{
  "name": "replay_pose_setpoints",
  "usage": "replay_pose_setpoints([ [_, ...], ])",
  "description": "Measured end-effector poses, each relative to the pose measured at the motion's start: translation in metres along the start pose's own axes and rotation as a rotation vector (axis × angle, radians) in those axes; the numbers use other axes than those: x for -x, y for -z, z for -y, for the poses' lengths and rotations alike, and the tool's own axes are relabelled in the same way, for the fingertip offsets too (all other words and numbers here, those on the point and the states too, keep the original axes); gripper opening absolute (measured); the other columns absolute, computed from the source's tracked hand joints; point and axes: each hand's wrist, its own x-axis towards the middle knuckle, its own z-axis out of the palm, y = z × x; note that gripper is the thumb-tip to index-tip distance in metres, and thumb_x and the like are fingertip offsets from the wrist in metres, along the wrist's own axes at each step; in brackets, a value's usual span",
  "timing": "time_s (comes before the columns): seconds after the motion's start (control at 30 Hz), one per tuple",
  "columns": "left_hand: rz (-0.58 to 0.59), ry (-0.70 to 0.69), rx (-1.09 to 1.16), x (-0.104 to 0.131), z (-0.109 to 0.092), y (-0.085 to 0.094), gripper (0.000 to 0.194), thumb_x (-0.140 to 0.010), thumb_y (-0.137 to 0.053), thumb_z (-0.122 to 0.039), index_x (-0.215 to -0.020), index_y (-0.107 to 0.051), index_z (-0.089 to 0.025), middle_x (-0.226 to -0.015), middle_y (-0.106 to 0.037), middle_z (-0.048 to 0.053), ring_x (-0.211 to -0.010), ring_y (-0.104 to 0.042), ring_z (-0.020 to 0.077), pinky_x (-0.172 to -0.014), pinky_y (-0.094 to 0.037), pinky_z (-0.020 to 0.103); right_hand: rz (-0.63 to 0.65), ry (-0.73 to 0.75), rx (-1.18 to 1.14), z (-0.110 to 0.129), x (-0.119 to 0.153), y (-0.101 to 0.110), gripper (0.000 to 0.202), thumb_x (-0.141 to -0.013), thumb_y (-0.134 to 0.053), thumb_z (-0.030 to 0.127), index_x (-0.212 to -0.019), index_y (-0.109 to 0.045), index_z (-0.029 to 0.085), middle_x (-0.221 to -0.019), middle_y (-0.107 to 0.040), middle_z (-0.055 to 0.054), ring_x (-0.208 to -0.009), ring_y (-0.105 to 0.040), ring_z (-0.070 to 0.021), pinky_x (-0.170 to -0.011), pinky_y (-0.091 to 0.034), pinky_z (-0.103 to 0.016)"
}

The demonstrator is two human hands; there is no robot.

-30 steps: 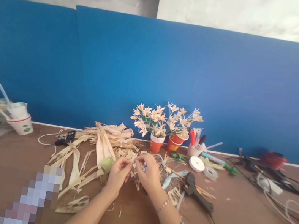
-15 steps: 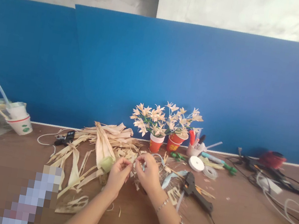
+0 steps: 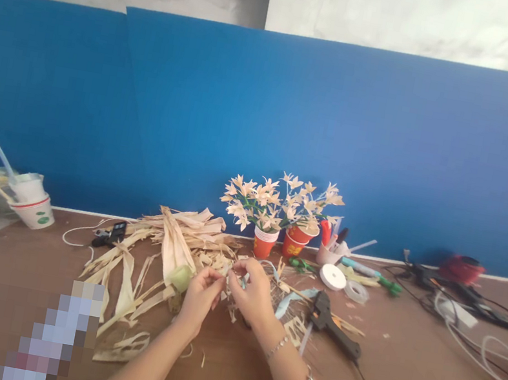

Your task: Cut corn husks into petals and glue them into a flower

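My left hand (image 3: 202, 299) and my right hand (image 3: 252, 291) meet over the middle of the table, fingertips close together. Both are closed in a pinch. Whatever lies between the fingers is too small to make out. Dried corn husks (image 3: 178, 245) spread behind and to the left of my left hand, with a greenish husk piece (image 3: 180, 278) right beside it. Beyond my right hand stand husk flowers (image 3: 265, 195) on green stems in a red paper cup (image 3: 265, 244). A black glue gun (image 3: 333, 325) lies to the right of my right hand.
Another red cup (image 3: 294, 244) of flowers stands against the blue partition (image 3: 268, 107). A white ribbon roll (image 3: 332, 276) and a clear tape roll (image 3: 356, 291) lie nearby. Cables (image 3: 485, 355) tangle at the right. At the left sits a white paper cup (image 3: 36, 214) with sticks.
My right hand's fingers have shifted very slightly. Otherwise both hands keep their pinch in almost the same place, and the things on the table have not moved.
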Motion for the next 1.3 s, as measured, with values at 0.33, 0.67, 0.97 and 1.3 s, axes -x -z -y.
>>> replay_pose_setpoints([
  [0.33,0.176,0.199,0.216,0.003,-0.01,0.001,0.028,-0.06,-0.072,-0.03,-0.066,-0.048,-0.017,-0.056,-0.052,-0.005,-0.041,-0.036,0.0031,-0.039,-0.018,0.015,0.124,-0.306,-0.45,-0.006,-0.015,0.013,0.021,-0.079,-0.058,0.034,-0.084,-0.07,0.018,-0.088,-0.067,-0.006,-0.085,-0.06,-0.0207,-0.077,-0.044,-0.031],
  [0.67,0.085,0.131,0.097,0.002,-0.007,-0.001,0.029,-0.062,-0.07,-0.034,-0.077,-0.052,-0.018,-0.065,-0.055,-0.004,-0.04,-0.034,0.0025,-0.037,-0.015,0.016,0.134,-0.364,-0.52,-0.007,-0.016,0.012,0.015,-0.07,-0.067,0.031,-0.064,-0.069,0.017,-0.077,-0.063,-0.004,-0.077,-0.058,-0.018,-0.072,-0.043,-0.03],
  [0.97,-0.052,0.016,-0.102,0.0,0.004,0.0,0.033,-0.064,-0.07,-0.039,-0.085,-0.057,-0.018,-0.052,-0.05,-0.007,-0.04,-0.039,0.006,-0.04,-0.026,0.017,0.097,-0.321,-0.41,-0.012,-0.015,0.007,0.013,-0.07,-0.064,0.027,-0.062,-0.069,0.018,-0.079,-0.064,-0.005,-0.081,-0.058,-0.0194,-0.068,-0.043,-0.028],
  [1.3,-0.195,-0.041,0.025,-0.003,0.0,0.003,0.029,-0.069,-0.065,-0.042,-0.08,-0.05,-0.02,-0.047,-0.042,-0.01,-0.04,-0.035,0.0063,-0.038,-0.022,0.015,0.062,-0.328,-0.425,-0.013,-0.015,0.009,0.019,-0.074,-0.061,0.029,-0.059,-0.067,0.017,-0.079,-0.063,-0.006,-0.078,-0.059,-0.0192,-0.068,-0.044,-0.028],
])
